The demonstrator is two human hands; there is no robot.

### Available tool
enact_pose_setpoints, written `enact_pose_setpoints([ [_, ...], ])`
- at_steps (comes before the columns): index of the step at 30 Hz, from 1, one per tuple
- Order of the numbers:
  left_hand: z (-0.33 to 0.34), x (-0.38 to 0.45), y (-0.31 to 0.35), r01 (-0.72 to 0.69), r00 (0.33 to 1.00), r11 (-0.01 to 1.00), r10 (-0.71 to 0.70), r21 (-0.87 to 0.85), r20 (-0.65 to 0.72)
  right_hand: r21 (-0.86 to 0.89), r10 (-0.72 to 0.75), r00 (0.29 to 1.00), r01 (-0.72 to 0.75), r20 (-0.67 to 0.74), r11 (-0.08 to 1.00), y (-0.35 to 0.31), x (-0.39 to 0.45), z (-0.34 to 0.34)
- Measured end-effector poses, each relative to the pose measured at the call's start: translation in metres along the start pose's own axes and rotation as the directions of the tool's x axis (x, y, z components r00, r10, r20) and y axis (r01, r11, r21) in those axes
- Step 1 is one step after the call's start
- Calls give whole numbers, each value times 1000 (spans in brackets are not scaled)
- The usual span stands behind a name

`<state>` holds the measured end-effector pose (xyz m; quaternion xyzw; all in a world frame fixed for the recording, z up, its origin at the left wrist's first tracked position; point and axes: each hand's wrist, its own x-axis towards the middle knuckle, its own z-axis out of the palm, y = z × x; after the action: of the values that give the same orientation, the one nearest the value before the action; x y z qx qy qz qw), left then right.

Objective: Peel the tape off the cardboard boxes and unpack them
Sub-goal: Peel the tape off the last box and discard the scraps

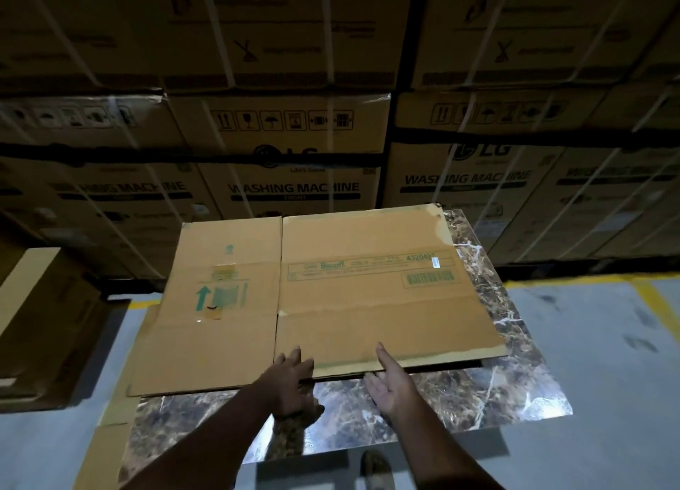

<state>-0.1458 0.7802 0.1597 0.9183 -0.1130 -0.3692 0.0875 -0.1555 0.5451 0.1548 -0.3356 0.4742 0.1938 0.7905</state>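
Note:
A flattened brown cardboard box (331, 298) with green print and a barcode lies on a glossy marble-patterned table (478, 397). It overhangs the table's left edge. My left hand (290, 377) lies with straight fingers on the box's near edge, by the centre crease. My right hand (392, 383) is at the same near edge, thumb on top of the cardboard and fingers at or under it. A short strip of tape (215, 314) sits on the left panel.
A wall of stacked, strapped washing-machine cartons (294, 151) rises right behind the table. A brown carton (40, 324) stands on the floor at left. More cardboard (106, 445) lies by the table's near left corner. Grey floor with yellow lines (651, 298) runs to the right.

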Motion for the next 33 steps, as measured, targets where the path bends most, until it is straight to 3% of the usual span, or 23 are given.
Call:
enact_pose_setpoints([
  [3, -7, -5, -1, -17, 999, 997, 14, -70, -39, 14, -128, 989, 130, -69, 991, 25, 1, 20],
  [7, -8, -17, -4, -77, 997, 990, 78, -120, 5, 145, -191, 979, 200, -75, 969, 57, -1, 36],
  [10, -10, -33, -11, -103, 994, 984, 98, -147, -43, 88, -243, 955, 260, -169, 962, 65, -4, 42],
  [12, -10, -44, -18, -122, 988, 983, 108, -134, -108, 50, -244, 944, 261, -221, 964, 69, -10, 42],
  [14, -10, -59, -24, -178, 966, 972, 143, -154, -213, 150, -252, 942, 288, -223, 946, 75, -19, 39],
  [16, -11, -77, -30, -280, 911, 915, 157, -290, -381, 212, -281, 929, 333, -240, 919, 78, -27, 31],
  [18, -15, -90, -42, -372, 854, 807, 104, -459, -509, 156, -350, 880, 413, -320, 897, 73, -38, 19],
  [21, -11, -98, -83, -246, 841, 838, -65, -487, -537, 94, -438, 821, 501, -366, 860, 53, -54, -6],
  [24, 16, -105, -129, 156, 784, 887, -379, -435, -491, 94, -430, 820, 496, -377, 863, 37, -69, -29],
  [26, 28, -116, -145, 351, 690, 781, -589, -516, -422, 121, -393, 838, 466, -379, 876, 35, -79, -42],
  [27, 30, -118, -153, 374, 655, 683, -673, -627, -343, 126, -386, 843, 459, -375, 879, 34, -82, -46],
  [30, 34, -136, -158, 230, 631, 346, -765, -910, -132, 159, -370, 855, 448, -364, 880, 37, -102, -61],
  [33, 46, -160, -154, 29, 614, -38, -788, -999, 48, 219, -403, 895, 440, -194, 871, 52, -128, -77],
])
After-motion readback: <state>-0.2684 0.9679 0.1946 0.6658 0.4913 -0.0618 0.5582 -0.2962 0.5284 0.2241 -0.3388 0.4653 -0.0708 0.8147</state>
